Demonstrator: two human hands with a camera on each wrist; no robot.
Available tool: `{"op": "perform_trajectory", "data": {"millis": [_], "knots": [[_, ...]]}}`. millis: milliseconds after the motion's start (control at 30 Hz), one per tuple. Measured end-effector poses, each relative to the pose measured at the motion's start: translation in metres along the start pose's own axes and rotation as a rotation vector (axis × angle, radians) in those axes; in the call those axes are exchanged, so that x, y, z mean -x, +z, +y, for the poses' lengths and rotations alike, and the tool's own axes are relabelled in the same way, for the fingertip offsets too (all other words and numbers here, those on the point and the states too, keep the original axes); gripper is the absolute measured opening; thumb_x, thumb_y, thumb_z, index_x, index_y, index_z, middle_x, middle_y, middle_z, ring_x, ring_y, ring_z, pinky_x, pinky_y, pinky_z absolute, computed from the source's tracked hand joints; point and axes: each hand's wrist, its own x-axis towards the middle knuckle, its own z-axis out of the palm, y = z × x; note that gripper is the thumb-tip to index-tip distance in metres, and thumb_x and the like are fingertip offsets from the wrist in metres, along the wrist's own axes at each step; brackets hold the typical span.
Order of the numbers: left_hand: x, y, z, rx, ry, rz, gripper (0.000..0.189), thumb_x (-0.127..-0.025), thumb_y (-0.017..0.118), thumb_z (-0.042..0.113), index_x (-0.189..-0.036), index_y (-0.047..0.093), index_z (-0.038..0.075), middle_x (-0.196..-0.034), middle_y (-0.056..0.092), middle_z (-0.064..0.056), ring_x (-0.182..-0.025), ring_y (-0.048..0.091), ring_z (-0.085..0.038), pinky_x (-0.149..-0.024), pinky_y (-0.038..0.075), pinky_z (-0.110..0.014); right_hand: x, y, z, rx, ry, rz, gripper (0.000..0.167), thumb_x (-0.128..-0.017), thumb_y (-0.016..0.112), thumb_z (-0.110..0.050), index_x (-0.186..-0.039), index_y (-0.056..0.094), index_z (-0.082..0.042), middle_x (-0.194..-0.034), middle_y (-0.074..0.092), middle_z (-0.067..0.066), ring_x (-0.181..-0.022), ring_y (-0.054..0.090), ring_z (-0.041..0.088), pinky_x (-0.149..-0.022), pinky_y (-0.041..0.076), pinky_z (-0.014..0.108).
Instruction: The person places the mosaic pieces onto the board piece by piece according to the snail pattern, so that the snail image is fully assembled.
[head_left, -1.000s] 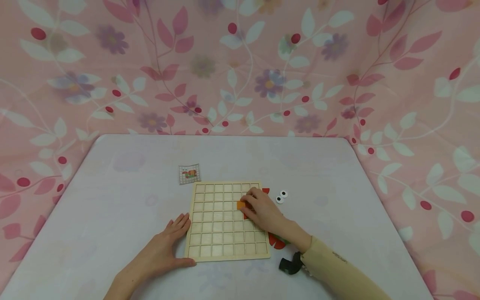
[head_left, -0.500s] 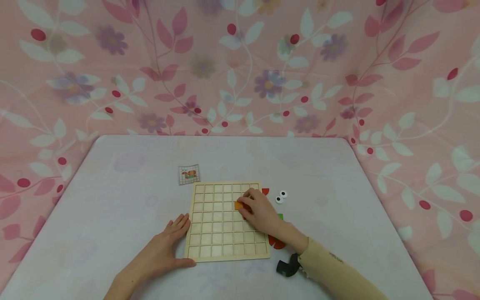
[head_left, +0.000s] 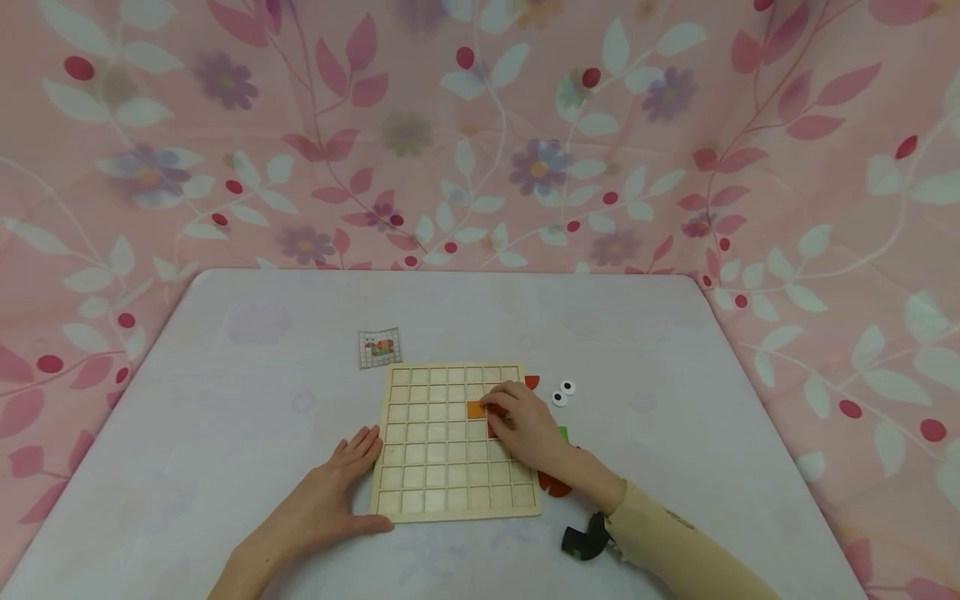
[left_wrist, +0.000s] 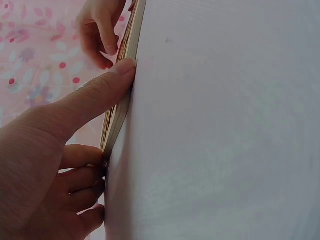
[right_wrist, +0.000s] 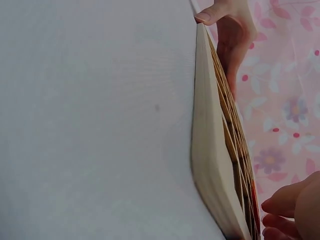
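A pale wooden grid board (head_left: pixel 435 454) lies on the table. My left hand (head_left: pixel 322 492) rests at its lower left corner, fingers along the left side and thumb (left_wrist: pixel 97 90) on the near edge. An orange square tile (head_left: pixel 476 409) sits in a cell right of the board's middle. Over the cells just right of that tile, my right hand (head_left: pixel 525 429) bends its fingers down, fingertips (right_wrist: pixel 267 205) near the board surface. A red piece (head_left: pixel 492 430) shows partly beneath it on the board. The hand hides the other cells there; nothing is seen pinched.
A small picture card (head_left: pixel 379 347) lies behind the board's left corner. Right of the board are two white eye discs (head_left: pixel 559 399), a red piece (head_left: pixel 532 382), a green piece (head_left: pixel 563 433) and red rounded pieces (head_left: pixel 555 484). A dark curved device (head_left: pixel 587 537) hangs by the right sleeve.
The orange tile has shifted slightly left and now lies square in a cell. My right hand has drawn a little to the right, off the tile. The left hand stays put.
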Motion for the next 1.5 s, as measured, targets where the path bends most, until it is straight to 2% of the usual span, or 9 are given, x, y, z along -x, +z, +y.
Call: {"op": "perform_trajectory", "data": {"millis": [367,600,767,967,1200,1500], "knots": [[0.0,0.0,0.0,-0.005,0.003,0.004,0.115,-0.066,0.081,0.066,-0.149,0.041,-0.002,-0.16,0.034,-0.015,-0.149,0.03,-0.032,-0.118,0.025,-0.054,0.032,-0.027,0.014,-0.037,0.102,0.034,0.03,-0.086,0.075,-0.004,-0.115,0.07,-0.008,-0.106,0.067,-0.001,-0.09,0.056,0.011,-0.073,0.057,0.024],[0.001,0.0,0.0,-0.009,0.012,0.023,0.114,-0.065,0.082,0.065,-0.148,0.043,-0.003,-0.159,0.036,-0.015,-0.149,0.031,-0.031,-0.12,0.024,-0.046,0.051,-0.039,0.026,-0.008,0.156,0.063,0.031,-0.083,0.078,-0.003,-0.112,0.07,-0.01,-0.104,0.067,-0.003,-0.089,0.058,0.011,-0.076,0.058,0.026],[0.001,0.001,0.0,-0.016,0.014,0.031,0.113,-0.065,0.082,0.065,-0.148,0.044,-0.002,-0.159,0.036,-0.015,-0.148,0.032,-0.033,-0.117,0.027,-0.053,0.058,-0.045,0.029,0.004,0.154,0.06,0.029,-0.082,0.08,-0.003,-0.108,0.071,-0.011,-0.101,0.068,-0.004,-0.088,0.054,0.01,-0.074,0.054,0.026],[0.0,0.0,0.0,-0.009,0.003,0.014,0.114,-0.066,0.081,0.066,-0.149,0.042,-0.002,-0.159,0.035,-0.015,-0.149,0.031,-0.032,-0.117,0.026,-0.054,0.063,-0.054,0.027,0.014,0.167,-0.014,0.026,-0.083,0.079,-0.006,-0.107,0.073,-0.013,-0.103,0.069,-0.006,-0.092,0.052,0.009,-0.076,0.053,0.026],[0.001,0.0,0.001,-0.003,0.008,0.018,0.114,-0.066,0.081,0.066,-0.149,0.042,-0.002,-0.159,0.035,-0.015,-0.149,0.031,-0.033,-0.117,0.026,-0.055,0.067,-0.058,0.027,-0.011,0.115,-0.074,0.03,-0.082,0.081,-0.008,-0.11,0.073,-0.013,-0.11,0.069,-0.005,-0.094,0.05,0.008,-0.074,0.051,0.023],[0.001,0.001,0.0,0.008,0.007,0.022,0.113,-0.066,0.081,0.065,-0.149,0.042,-0.001,-0.16,0.035,-0.014,-0.149,0.03,-0.031,-0.12,0.024,-0.045,0.066,-0.055,0.03,0.023,0.104,-0.054,0.031,-0.08,0.084,-0.012,-0.109,0.074,-0.015,-0.107,0.068,-0.006,-0.093,0.048,0.007,-0.075,0.048,0.026]]}}
